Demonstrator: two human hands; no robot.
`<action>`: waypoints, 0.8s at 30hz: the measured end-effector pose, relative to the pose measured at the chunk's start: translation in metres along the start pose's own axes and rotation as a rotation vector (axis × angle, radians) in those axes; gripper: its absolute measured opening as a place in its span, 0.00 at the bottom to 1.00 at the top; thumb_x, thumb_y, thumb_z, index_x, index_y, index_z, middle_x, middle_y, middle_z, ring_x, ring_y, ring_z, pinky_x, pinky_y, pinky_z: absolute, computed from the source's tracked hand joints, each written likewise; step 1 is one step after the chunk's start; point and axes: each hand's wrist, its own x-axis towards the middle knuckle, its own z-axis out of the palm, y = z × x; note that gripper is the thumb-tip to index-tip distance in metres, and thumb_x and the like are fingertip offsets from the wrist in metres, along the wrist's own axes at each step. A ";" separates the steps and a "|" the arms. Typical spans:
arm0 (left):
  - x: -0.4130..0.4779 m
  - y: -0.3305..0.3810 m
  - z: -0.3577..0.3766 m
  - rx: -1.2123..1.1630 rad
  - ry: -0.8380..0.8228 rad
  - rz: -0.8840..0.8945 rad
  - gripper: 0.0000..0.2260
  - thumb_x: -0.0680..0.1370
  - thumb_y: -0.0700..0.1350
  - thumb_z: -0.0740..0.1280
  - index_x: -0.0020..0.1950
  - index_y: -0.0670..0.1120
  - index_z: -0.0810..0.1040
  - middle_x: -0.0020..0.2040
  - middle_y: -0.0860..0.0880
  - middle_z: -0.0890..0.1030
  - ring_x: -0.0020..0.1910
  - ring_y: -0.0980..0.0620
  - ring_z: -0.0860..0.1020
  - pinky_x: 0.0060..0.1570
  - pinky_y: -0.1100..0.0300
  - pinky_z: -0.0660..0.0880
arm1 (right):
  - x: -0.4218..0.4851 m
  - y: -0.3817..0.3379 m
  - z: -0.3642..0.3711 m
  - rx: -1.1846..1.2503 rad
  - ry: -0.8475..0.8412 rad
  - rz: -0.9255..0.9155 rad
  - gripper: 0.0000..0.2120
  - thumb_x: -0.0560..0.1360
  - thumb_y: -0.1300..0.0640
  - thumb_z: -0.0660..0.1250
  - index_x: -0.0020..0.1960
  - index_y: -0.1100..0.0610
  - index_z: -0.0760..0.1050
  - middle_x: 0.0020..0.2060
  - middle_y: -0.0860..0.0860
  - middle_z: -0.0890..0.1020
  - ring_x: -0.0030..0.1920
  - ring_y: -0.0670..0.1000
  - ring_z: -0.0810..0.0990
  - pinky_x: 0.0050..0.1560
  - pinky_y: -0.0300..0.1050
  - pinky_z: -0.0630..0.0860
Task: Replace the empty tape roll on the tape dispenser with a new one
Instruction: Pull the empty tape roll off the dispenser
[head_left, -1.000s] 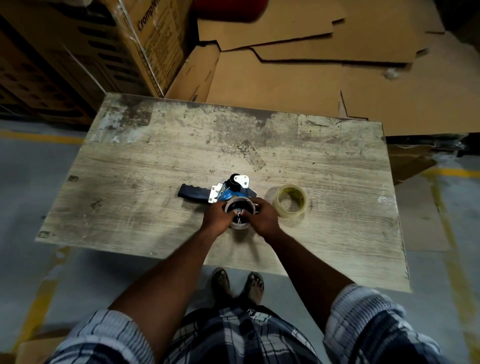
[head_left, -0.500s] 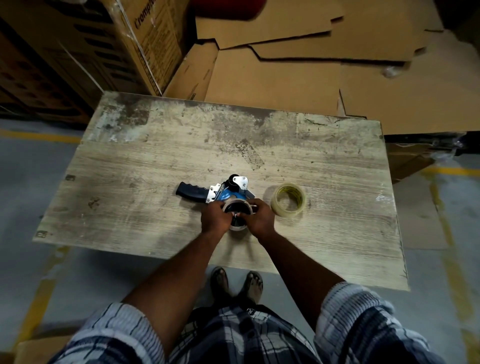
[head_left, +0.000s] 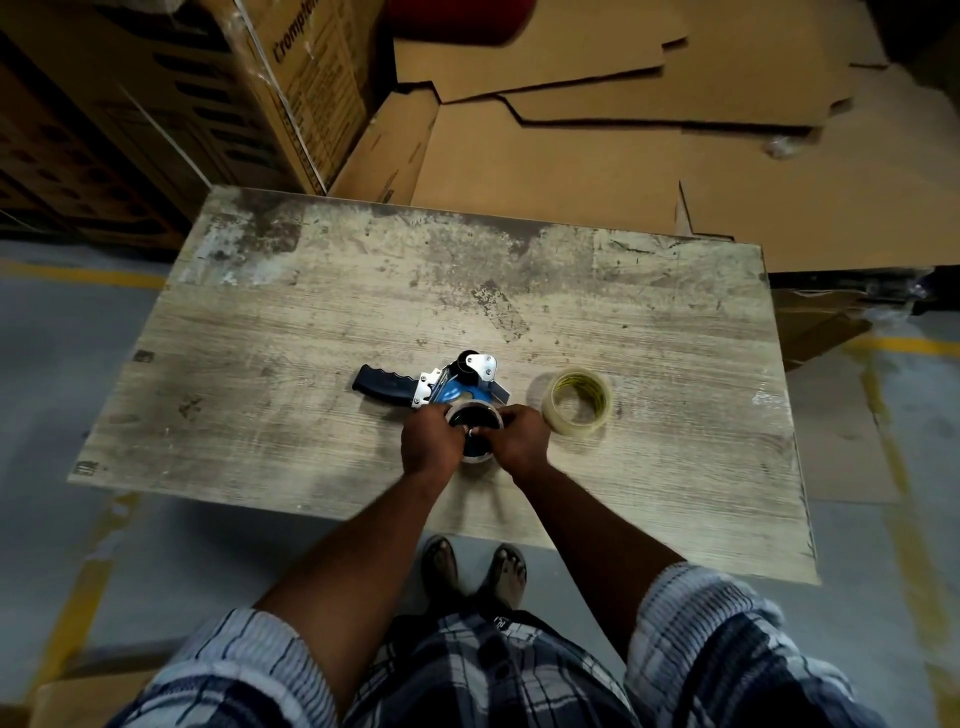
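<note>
Head view: on the worn wooden table (head_left: 311, 332), both hands clasp the empty tape roll (head_left: 474, 415) on the tape dispenser (head_left: 447, 384), left hand (head_left: 430, 441) and right hand (head_left: 519, 439) gripping opposite sides. The new tape roll (head_left: 575, 400) lies just right of the right hand, untouched.

In the upper left of the frame, the side of a tall cardboard box (head_left: 311, 88) carries dark printed lettering that reads roughly "Crompton", its end cut off at the top edge. Smaller print beneath it is too blurred to read.
</note>
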 end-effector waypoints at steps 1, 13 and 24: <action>0.000 0.001 0.000 -0.003 0.002 0.002 0.12 0.70 0.43 0.74 0.54 0.47 0.84 0.48 0.46 0.85 0.47 0.45 0.83 0.47 0.55 0.80 | 0.000 -0.001 -0.001 -0.009 -0.003 -0.006 0.12 0.63 0.57 0.79 0.46 0.57 0.86 0.41 0.54 0.87 0.41 0.47 0.82 0.41 0.36 0.70; 0.006 0.007 -0.006 0.017 -0.023 0.008 0.11 0.69 0.42 0.74 0.51 0.50 0.83 0.49 0.49 0.85 0.49 0.46 0.82 0.44 0.60 0.75 | 0.000 -0.004 -0.003 0.002 0.009 0.028 0.15 0.60 0.56 0.81 0.45 0.58 0.86 0.41 0.54 0.87 0.43 0.50 0.84 0.43 0.41 0.76; 0.002 -0.007 -0.005 -0.110 -0.026 0.010 0.10 0.73 0.43 0.72 0.54 0.46 0.82 0.50 0.48 0.84 0.50 0.48 0.81 0.46 0.62 0.73 | 0.003 0.004 -0.015 0.078 -0.045 0.082 0.05 0.62 0.56 0.76 0.37 0.54 0.84 0.33 0.52 0.86 0.38 0.53 0.86 0.43 0.57 0.84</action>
